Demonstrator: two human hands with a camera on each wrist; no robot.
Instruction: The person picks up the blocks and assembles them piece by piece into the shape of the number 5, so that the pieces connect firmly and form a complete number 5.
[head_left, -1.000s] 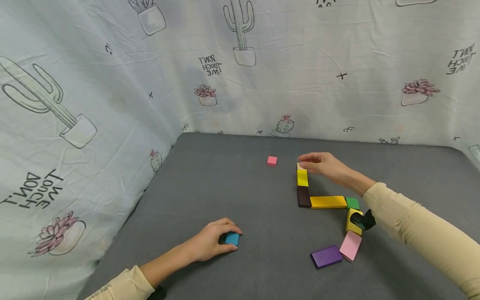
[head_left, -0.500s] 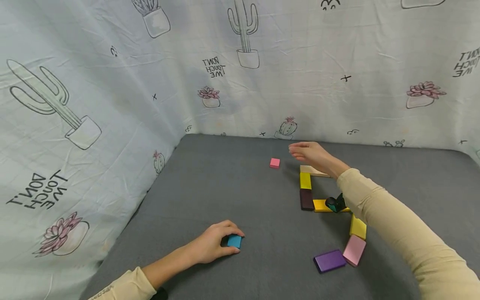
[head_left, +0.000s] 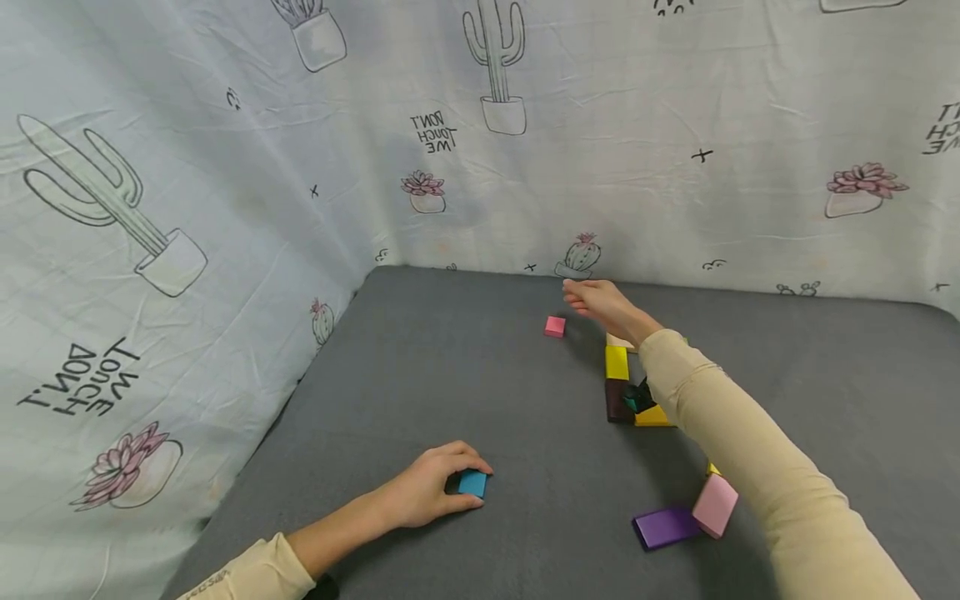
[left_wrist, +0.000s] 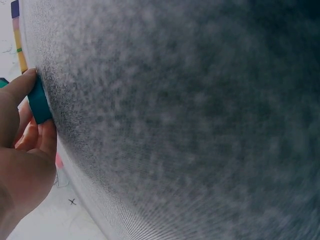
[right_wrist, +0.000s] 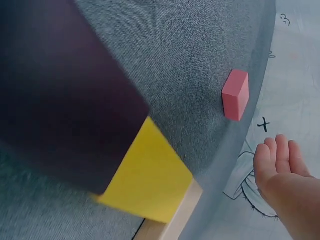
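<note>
My left hand (head_left: pixel 427 487) pinches a small blue block (head_left: pixel 472 483) between thumb and fingers on the grey cloth; in the left wrist view the block (left_wrist: pixel 40 102) stands against the cloth. At the back, my right hand (head_left: pixel 606 308) is raised above the table with nothing in its fingers. Just left of it and apart lies a small coral-pink block (head_left: pixel 554 327). Beneath the right arm runs a line of blocks: a pale wooden one (head_left: pixel 619 341), a yellow one (head_left: pixel 617 362), a dark brown one (head_left: pixel 619 402) and an orange-yellow one (head_left: pixel 655 416), partly hidden by the sleeve.
Nearer the front, a light pink block (head_left: pixel 716 505) meets a purple block (head_left: pixel 665 528). A yellow corner (head_left: pixel 712 469) peeks out beside the right sleeve. White curtain (head_left: pixel 645 167) with cactus drawings borders the grey table (head_left: pixel 420 358) at the back and left.
My right hand has left the pale wooden block and moved up and left towards the coral-pink block, its forearm now covering part of the line. The left hand keeps its hold on the blue block.
</note>
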